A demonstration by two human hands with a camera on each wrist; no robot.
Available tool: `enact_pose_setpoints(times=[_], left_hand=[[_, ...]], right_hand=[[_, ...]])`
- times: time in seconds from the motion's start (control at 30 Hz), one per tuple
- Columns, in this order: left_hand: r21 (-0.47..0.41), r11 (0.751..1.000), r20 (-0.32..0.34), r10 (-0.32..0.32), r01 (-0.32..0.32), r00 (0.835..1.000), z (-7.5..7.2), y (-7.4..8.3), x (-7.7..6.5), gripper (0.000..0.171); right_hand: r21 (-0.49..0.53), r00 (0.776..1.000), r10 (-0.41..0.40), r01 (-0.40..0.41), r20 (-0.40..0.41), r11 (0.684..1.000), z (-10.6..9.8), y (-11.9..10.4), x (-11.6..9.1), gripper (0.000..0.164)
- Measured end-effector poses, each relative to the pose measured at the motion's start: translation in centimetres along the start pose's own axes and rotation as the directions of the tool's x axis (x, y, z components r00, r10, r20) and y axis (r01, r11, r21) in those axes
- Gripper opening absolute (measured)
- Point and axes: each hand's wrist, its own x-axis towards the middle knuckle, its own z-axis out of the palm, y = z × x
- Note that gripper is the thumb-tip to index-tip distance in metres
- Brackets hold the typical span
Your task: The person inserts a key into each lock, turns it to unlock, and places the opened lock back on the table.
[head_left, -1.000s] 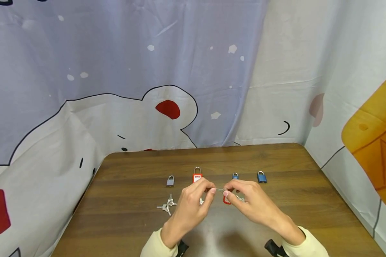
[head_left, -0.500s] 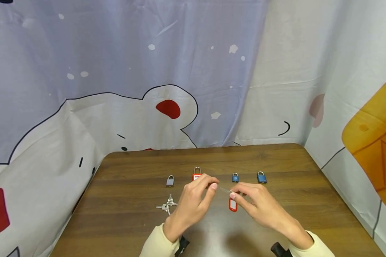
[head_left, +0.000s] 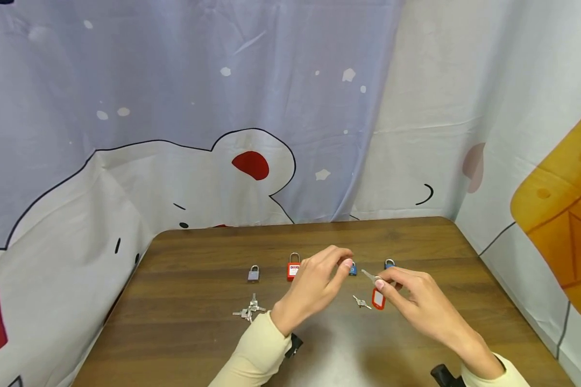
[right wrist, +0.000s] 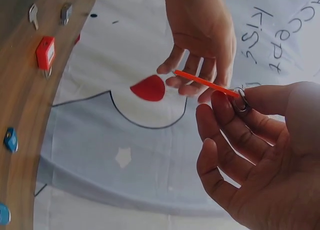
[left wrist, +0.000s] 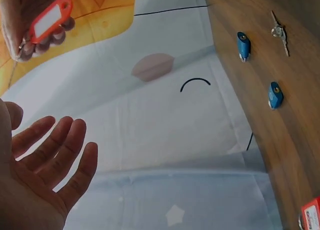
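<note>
My right hand pinches a metal key ring between thumb and forefinger. From the ring hangs a red key tag with a white label, and a silver key points up and left from the fingertips. To its left, my left hand is in the air with fingers loosely bent and apart, holding nothing. In the left wrist view its palm and fingers look bare. On the table below, between the hands, lie small silver keys.
Along the back of the wooden table stand a grey padlock, a red padlock, and two blue padlocks, partly covered by my hands. A cluster of silver keys lies at the left. A printed curtain hangs behind.
My hands have come apart; the left no longer touches the key held by the right. Both moved rightward, the right carrying the ring, key and red tag. Loose keys on the table came into view.
</note>
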Motion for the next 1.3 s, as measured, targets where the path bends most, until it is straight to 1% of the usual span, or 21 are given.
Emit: enact_pose_setpoints(times=[0.23, 0.37, 0.53, 0.67, 0.83, 0.97, 1.1, 1.2, 1.3], left_hand=[[0.059, 0.998, 0.065, 0.001, -0.005, 0.998, 2.3, 0.2, 2.2, 0.029], [0.090, 0.996, 0.119, -0.027, 0.016, 0.993, 4.2, 0.2, 3.0, 0.029], [0.131, 0.990, 0.173, -0.068, 0.046, 0.982, 6.8, 0.1, 3.6, 0.031], [0.166, 0.984, 0.189, -0.098, 0.067, 0.977, 8.7, -0.3, 3.9, 0.033], [0.203, 0.975, 0.203, -0.133, 0.091, 0.970, 11.0, -0.6, 4.5, 0.035], [0.227, 0.967, 0.205, -0.161, 0.113, 0.965, 12.7, -0.8, 5.0, 0.035], [0.246, 0.958, 0.201, -0.201, 0.149, 0.959, 14.1, -1.0, 5.5, 0.035], [0.254, 0.949, 0.205, -0.241, 0.186, 0.949, 15.3, -1.1, 5.8, 0.036], [0.264, 0.937, 0.212, -0.288, 0.229, 0.934, 16.5, -1.3, 5.8, 0.036]], right_hand=[[-0.050, 0.999, 0.036, -0.038, -0.039, 0.998, -1.1, 0.7, -0.8, 0.023], [-0.084, 0.996, 0.079, -0.083, -0.049, 0.993, -1.4, 1.3, -1.4, 0.022], [-0.097, 0.992, 0.117, -0.122, -0.053, 0.988, -1.7, 2.2, -2.4, 0.022], [-0.100, 0.989, 0.140, -0.145, -0.053, 0.984, -1.9, 2.7, -2.9, 0.020], [-0.117, 0.984, 0.160, -0.168, -0.079, 0.979, -2.1, 3.2, -3.6, 0.019], [-0.126, 0.979, 0.181, -0.192, -0.091, 0.973, -2.3, 3.6, -4.1, 0.019], [-0.117, 0.973, 0.211, -0.221, -0.091, 0.968, -2.6, 3.9, -4.4, 0.020], [-0.111, 0.970, 0.226, -0.235, -0.089, 0.966, -2.8, 4.1, -4.5, 0.020], [-0.104, 0.968, 0.234, -0.242, -0.086, 0.965, -2.8, 4.3, -4.6, 0.020]])
